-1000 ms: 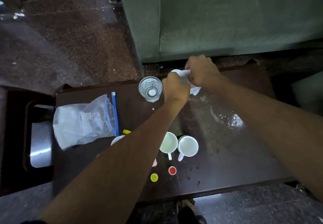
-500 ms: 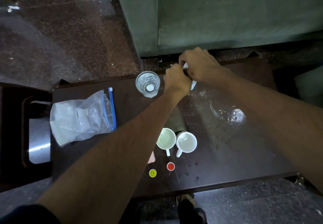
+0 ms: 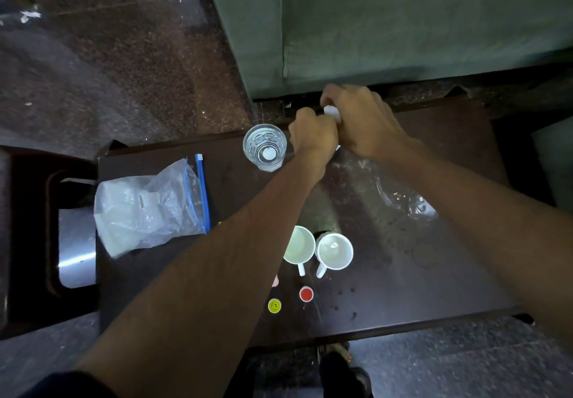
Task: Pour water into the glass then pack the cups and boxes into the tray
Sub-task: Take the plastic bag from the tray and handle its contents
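Observation:
A clear glass [image 3: 264, 147] with water in it stands near the far edge of the dark table [image 3: 434, 273]. Just right of it, my left hand [image 3: 313, 134] and my right hand [image 3: 362, 121] are pressed together. Both are closed around a small white object [image 3: 331, 112] that is mostly hidden, so I cannot tell what it is. Two empty white cups [image 3: 299, 245] [image 3: 335, 251] stand side by side mid-table with their handles toward me. A small red round piece [image 3: 306, 293] and a yellow smiley one [image 3: 274, 305] lie in front of the cups.
A clear zip bag [image 3: 148, 208] with a blue seal lies on the table's left part. Left of the table stands a dark piece of furniture with a shiny metal surface [image 3: 76, 242]. Crumpled clear plastic [image 3: 415, 203] lies to the right. A green sofa [image 3: 403, 25] stands behind the table.
Both hands have closed more tightly around the white object, so less of it shows. The glass and cups have not moved on the table.

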`<state>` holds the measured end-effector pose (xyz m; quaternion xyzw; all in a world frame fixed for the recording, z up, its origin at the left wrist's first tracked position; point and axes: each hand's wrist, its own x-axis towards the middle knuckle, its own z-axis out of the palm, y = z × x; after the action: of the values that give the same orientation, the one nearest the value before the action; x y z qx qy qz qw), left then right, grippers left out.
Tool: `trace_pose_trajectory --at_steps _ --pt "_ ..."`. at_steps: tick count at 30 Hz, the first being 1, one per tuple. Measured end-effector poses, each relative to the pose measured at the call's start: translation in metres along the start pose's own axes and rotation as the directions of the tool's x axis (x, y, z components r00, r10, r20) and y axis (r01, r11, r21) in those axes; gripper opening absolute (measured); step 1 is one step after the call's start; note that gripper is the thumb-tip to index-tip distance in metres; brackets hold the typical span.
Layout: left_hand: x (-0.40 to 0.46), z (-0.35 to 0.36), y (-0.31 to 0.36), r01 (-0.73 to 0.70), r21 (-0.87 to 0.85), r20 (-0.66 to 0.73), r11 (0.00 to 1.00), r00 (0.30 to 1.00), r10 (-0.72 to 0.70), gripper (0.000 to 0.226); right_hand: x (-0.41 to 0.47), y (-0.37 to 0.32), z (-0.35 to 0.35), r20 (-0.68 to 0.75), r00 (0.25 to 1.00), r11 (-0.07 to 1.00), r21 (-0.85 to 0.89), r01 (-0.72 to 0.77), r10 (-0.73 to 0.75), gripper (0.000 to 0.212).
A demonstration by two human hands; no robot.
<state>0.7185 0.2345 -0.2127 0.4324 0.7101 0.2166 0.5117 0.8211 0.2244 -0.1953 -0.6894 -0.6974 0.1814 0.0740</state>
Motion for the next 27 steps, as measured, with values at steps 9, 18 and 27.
trace_pose_trajectory --at_steps 9,18,27 --pt "-0.032 -0.015 -0.011 -0.281 0.024 -0.141 0.959 0.949 0.282 0.025 -0.014 0.0 0.016 -0.029 0.992 0.993 -0.01 -0.12 0.119 0.041" --pt "-0.071 -0.119 -0.12 -0.616 0.127 -0.212 0.777 0.749 0.628 0.024 -0.028 -0.022 0.005 -0.302 0.952 0.984 -0.141 -0.106 0.059 0.032" --pt "-0.05 -0.306 -0.237 -0.202 0.625 -0.315 0.754 0.818 0.481 0.05 -0.069 -0.201 0.101 -0.236 0.903 0.931 -0.029 0.363 -0.359 0.048"
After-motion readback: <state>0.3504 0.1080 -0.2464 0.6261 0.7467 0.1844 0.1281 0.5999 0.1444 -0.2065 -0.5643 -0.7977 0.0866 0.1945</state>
